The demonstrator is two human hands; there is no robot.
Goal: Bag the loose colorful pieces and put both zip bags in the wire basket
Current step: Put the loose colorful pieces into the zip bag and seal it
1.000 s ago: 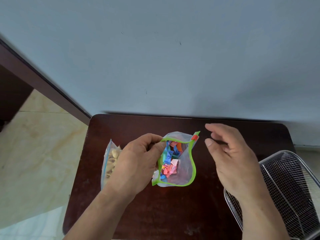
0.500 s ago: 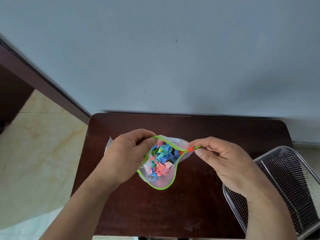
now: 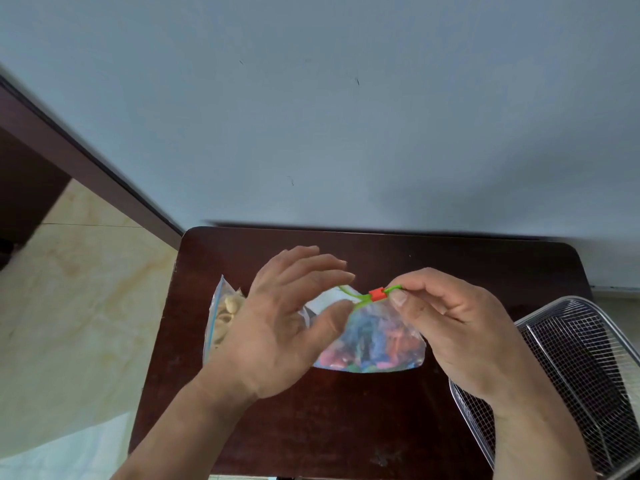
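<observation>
A clear zip bag with a green rim [image 3: 377, 337], full of colorful pieces, hangs above the dark table [image 3: 346, 427]. My right hand [image 3: 457, 327] pinches the green rim's end just right of the red slider [image 3: 377, 294]. My left hand [image 3: 287, 323] is spread with fingers apart, its thumb against the bag's front near the rim; it grips nothing firmly. A second zip bag with pale pieces [image 3: 221, 317] lies on the table behind my left hand, partly hidden. The wire basket [image 3: 581, 368] stands at the table's right edge.
A grey-blue wall rises just behind the table. Pale tiled floor [image 3: 69, 306] lies to the left, with a dark wooden frame [image 3: 86, 164] running diagonally along it.
The bag has turned from mouth-up to hanging flat from its rim. My left hand has let go of the rim and spread its fingers. My right hand keeps the slider end.
</observation>
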